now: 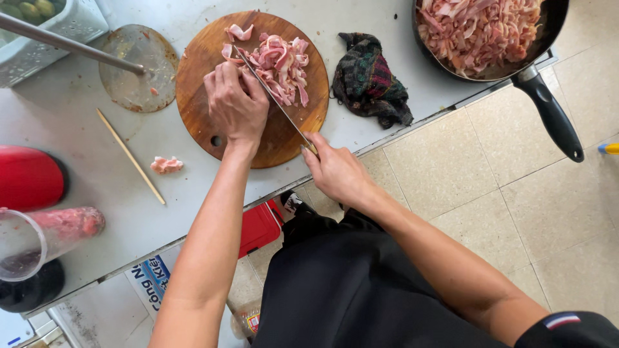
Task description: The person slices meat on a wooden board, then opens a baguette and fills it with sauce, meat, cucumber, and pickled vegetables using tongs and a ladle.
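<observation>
a: pink and white meat strips on a warm brown round board, grey countertop underneath.

b: dark cloth beside it, green and magenta checks. black pan, black handle, more pink inside. red container at the edge.

Meat strips on the cutting board, cloth at three o'clock, pan beyond, chopstick at eight.

Wood cutting board matt, metal knife blade shiny, cloth rag rough, steel counter dull.
</observation>
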